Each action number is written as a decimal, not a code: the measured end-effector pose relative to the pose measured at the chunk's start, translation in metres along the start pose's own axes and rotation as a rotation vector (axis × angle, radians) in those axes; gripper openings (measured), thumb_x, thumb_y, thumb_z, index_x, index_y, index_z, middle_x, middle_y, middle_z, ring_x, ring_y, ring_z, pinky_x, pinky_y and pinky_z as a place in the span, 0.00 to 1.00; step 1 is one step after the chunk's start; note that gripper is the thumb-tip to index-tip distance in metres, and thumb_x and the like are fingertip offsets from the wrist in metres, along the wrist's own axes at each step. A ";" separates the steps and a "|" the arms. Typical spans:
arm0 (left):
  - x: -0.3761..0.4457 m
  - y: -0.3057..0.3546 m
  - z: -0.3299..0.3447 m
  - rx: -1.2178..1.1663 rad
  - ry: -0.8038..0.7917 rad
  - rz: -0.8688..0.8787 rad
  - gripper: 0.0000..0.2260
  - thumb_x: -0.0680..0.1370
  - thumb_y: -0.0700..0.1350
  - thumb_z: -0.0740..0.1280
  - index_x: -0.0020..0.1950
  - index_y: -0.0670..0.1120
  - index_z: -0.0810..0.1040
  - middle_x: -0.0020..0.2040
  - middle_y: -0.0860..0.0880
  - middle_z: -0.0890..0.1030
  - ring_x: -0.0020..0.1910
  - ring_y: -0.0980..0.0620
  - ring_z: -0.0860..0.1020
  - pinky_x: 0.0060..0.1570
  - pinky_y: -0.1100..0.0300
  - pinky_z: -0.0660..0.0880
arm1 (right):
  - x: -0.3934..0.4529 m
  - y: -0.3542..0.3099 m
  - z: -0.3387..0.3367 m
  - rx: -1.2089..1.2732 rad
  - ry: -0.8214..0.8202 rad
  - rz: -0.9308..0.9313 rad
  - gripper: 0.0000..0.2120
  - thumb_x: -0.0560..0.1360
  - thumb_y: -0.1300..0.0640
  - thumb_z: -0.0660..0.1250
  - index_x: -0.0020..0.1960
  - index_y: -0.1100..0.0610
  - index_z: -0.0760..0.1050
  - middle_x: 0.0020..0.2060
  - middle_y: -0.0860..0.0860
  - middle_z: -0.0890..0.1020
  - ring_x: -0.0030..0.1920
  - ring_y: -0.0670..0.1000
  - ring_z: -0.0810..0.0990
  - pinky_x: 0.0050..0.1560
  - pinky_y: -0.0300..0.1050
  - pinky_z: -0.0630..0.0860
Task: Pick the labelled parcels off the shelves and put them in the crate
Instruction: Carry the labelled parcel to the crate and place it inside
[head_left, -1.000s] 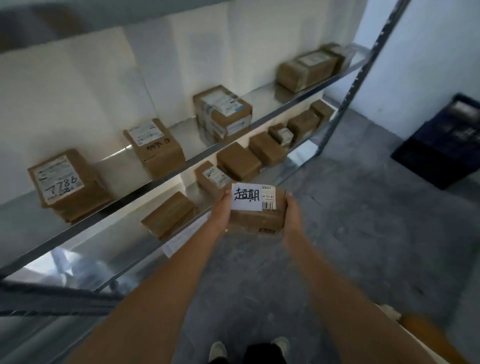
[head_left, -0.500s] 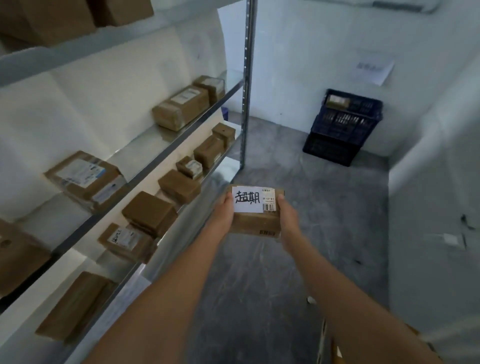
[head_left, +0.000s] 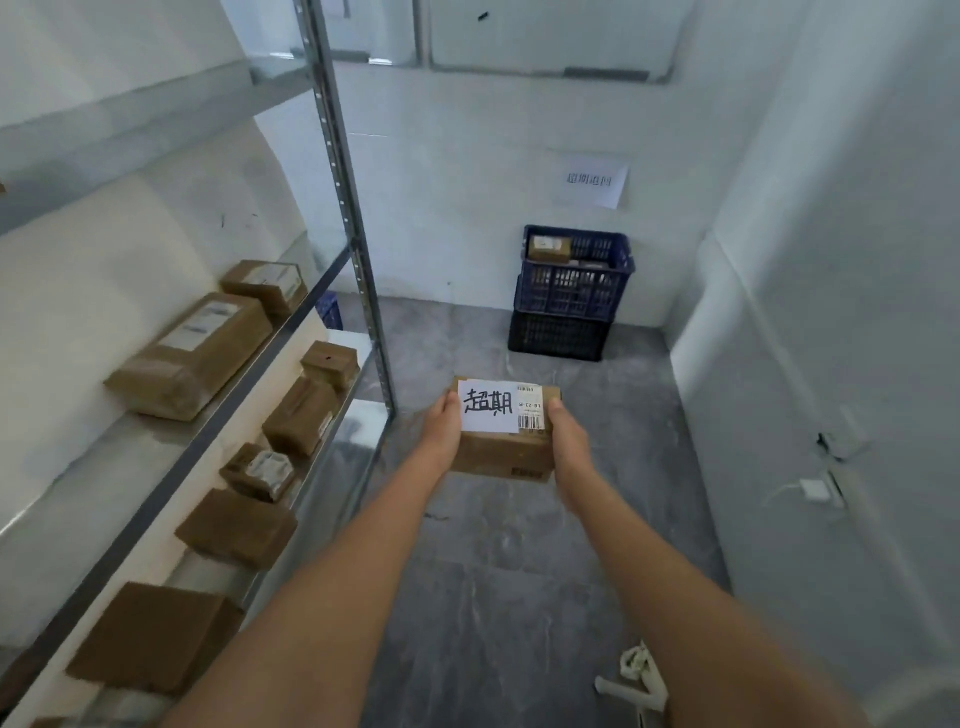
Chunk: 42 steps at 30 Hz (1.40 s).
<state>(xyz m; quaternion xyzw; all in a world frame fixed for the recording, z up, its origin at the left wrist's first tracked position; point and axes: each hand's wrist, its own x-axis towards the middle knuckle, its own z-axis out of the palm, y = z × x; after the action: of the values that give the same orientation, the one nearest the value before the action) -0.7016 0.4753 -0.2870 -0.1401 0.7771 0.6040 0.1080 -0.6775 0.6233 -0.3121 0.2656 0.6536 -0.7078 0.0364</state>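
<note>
The left hand and right hand clasp a labelled parcel by its sides above the floor, fingers hidden behind it, while the far blue crate holds a box half hidden by its rim.

The fingers of the left hand and right hand go out of sight behind and under the parcel, so the grip on its far side is hidden. The small print beside the barcode on its label is too fine to read. Inside the blue crate, one box shows above the rim; the rest of the contents are screened by the lattice wall. The wall notice is blurred. The shelves run off the left edge, cutting the nearest carton at the bottom.
</note>
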 end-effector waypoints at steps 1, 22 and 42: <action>0.013 0.007 0.006 -0.003 -0.013 0.004 0.20 0.85 0.48 0.49 0.67 0.40 0.73 0.63 0.41 0.77 0.62 0.44 0.74 0.57 0.58 0.68 | 0.013 -0.007 -0.002 0.006 0.013 0.001 0.15 0.80 0.42 0.56 0.50 0.48 0.78 0.55 0.52 0.82 0.57 0.54 0.79 0.63 0.55 0.74; 0.319 0.144 0.189 0.010 -0.095 -0.029 0.15 0.83 0.48 0.50 0.56 0.45 0.76 0.55 0.43 0.80 0.54 0.45 0.78 0.58 0.51 0.75 | 0.351 -0.141 -0.067 0.004 0.086 0.042 0.22 0.81 0.41 0.52 0.68 0.49 0.73 0.60 0.52 0.80 0.59 0.54 0.78 0.62 0.53 0.74; 0.610 0.249 0.371 0.095 -0.273 -0.142 0.16 0.84 0.44 0.49 0.66 0.46 0.72 0.57 0.47 0.78 0.54 0.49 0.75 0.56 0.56 0.72 | 0.672 -0.230 -0.134 -0.092 0.166 0.107 0.21 0.84 0.47 0.47 0.72 0.53 0.67 0.64 0.52 0.76 0.61 0.53 0.75 0.61 0.49 0.71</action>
<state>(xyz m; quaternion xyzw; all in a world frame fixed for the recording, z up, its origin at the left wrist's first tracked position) -1.3603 0.8388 -0.3581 -0.1061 0.7711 0.5708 0.2614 -1.3005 0.9815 -0.3889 0.3559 0.6711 -0.6496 0.0322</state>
